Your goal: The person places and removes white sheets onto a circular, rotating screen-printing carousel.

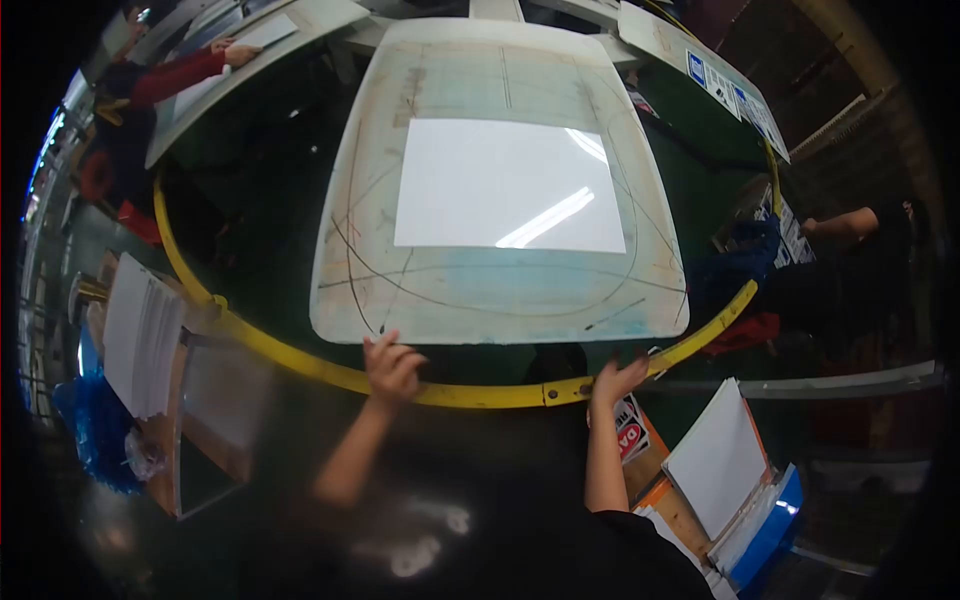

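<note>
A glossy white sheet [510,185] lies on the worn, pale green platen [480,295], which has rounded corners and dark curved lines drawn across it. My left hand [393,370] is at the platen's near edge, left of its middle, fingers loosely bent and fingertips at the edge; nothing shows in them. Farther right, my right hand [620,380] is by the yellow curved rail [480,396], just off the platen's near right corner. Its fingers are spread, and I see nothing held in it.
A stack of white sheets [145,335] stands at my left, with blue plastic [95,420] beside it. At my right are more white sheets [720,460] and a printed sign [632,430]. Co-workers handle sheets at other platens [300,32], left and right.
</note>
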The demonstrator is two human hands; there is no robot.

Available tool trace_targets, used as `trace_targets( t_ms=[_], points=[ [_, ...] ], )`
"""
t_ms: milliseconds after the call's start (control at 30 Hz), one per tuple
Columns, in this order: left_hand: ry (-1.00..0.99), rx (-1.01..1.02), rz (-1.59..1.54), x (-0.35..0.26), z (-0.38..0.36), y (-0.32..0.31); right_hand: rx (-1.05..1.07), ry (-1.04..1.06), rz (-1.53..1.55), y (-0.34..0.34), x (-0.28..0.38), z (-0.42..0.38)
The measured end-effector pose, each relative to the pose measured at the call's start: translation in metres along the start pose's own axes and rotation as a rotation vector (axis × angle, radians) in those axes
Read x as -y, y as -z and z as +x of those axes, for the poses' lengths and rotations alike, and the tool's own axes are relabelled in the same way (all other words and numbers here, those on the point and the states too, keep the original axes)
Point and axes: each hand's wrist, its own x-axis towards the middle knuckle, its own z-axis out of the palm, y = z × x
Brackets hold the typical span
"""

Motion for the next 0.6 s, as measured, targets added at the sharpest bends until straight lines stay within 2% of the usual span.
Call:
trace_targets(
  t_ms=[67, 100, 133, 167, 200, 233, 267, 300, 333, 367, 433, 500, 567, 600],
  points=[
    [-0.141, 0.099, 0.068, -0.012, -0.022, -0.009, 0.1, 0.036, -0.143, -0.033, -0.034, -0.001],
    [-0.18, 0.234, -0.111, -0.006, -0.051, -0.014, 0.188, 0.053, -0.199, -0.043, -0.041, 0.0],
    [-0.249, 0.273, -0.274, 0.001, -0.078, -0.023, 0.285, 0.07, -0.247, -0.052, -0.051, 0.0],
    [-0.236, 0.538, -0.387, 0.018, -0.115, -0.041, 0.404, 0.077, -0.29, -0.054, -0.058, 0.001],
    [-0.082, 0.822, -0.359, 0.022, -0.1, -0.029, 0.539, 0.082, -0.324, -0.056, -0.068, 0.003],
    [0.171, 0.885, -0.246, 0.02, -0.087, -0.023, 0.685, 0.09, -0.332, -0.056, -0.081, 0.005],
    [0.302, 0.782, -0.066, 0.032, -0.097, -0.031, 0.392, 0.201, -0.427, -0.037, -0.042, -0.003],
    [0.428, 0.675, 0.108, 0.045, -0.109, -0.039, 0.45, 0.119, -0.399, -0.027, -0.021, 0.0],
    [0.705, 0.459, 0.118, 0.043, -0.102, -0.044, 0.227, 0.223, -0.387, -0.034, -0.022, -0.004],
    [0.767, 0.394, 0.167, 0.041, -0.103, -0.051, 0.357, 0.153, -0.423, -0.038, -0.022, -0.001],
    [0.722, 0.427, 0.277, 0.043, -0.123, -0.07, 0.617, 0.008, -0.513, -0.006, 0.03, 0.006],
    [0.632, 0.478, 0.294, 0.046, -0.129, -0.077, 0.437, 0.101, -0.452, -0.01, 0.035, 0.006],
    [0.56, 0.521, 0.284, 0.05, -0.128, -0.073, 0.448, 0.082, -0.5, -0.008, 0.045, 0.003],
    [0.545, 0.539, 0.276, 0.049, -0.128, -0.071, 0.546, 0.028, -0.585, -0.007, 0.053, 0.007]
  ],
)
